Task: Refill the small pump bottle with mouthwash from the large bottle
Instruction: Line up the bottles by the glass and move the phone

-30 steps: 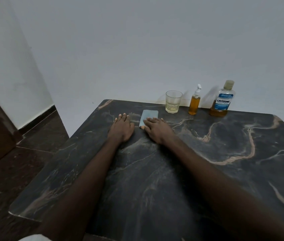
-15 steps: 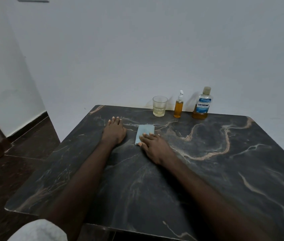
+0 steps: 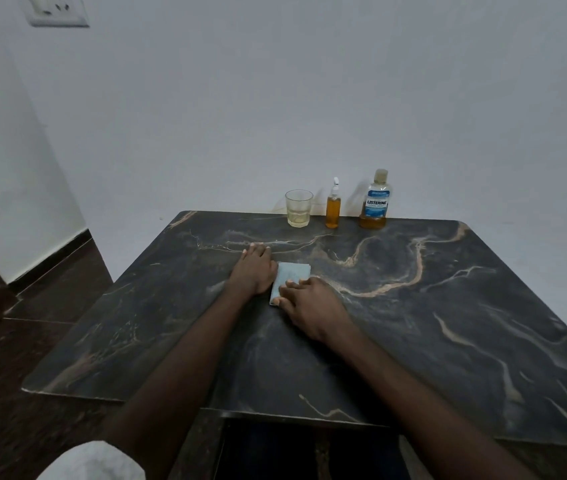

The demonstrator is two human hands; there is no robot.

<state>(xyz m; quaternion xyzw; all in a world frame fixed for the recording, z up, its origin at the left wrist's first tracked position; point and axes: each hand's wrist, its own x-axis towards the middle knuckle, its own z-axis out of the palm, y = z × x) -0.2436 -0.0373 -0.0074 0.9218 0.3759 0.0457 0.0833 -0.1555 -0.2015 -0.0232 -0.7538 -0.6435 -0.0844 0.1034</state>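
Observation:
The small pump bottle (image 3: 333,209) holds amber liquid and stands upright at the table's far edge. To its right stands the large Listerine bottle (image 3: 375,201), capped, with a little amber mouthwash at the bottom. My left hand (image 3: 253,270) lies flat on the dark marble table (image 3: 413,323), fingers straight. My right hand (image 3: 310,304) rests with its fingertips on a folded light blue cloth (image 3: 292,273) between the two hands. Both hands are well short of the bottles.
A clear glass (image 3: 298,208) with a little pale liquid stands left of the pump bottle. The white wall rises right behind the three items. A wall socket (image 3: 57,10) shows at the top left. Dark floor lies left of the table.
The cloth and my right hand have slid back towards me, away from the glass and bottles. My left hand has stayed flat beside the cloth. The view has tilted up.

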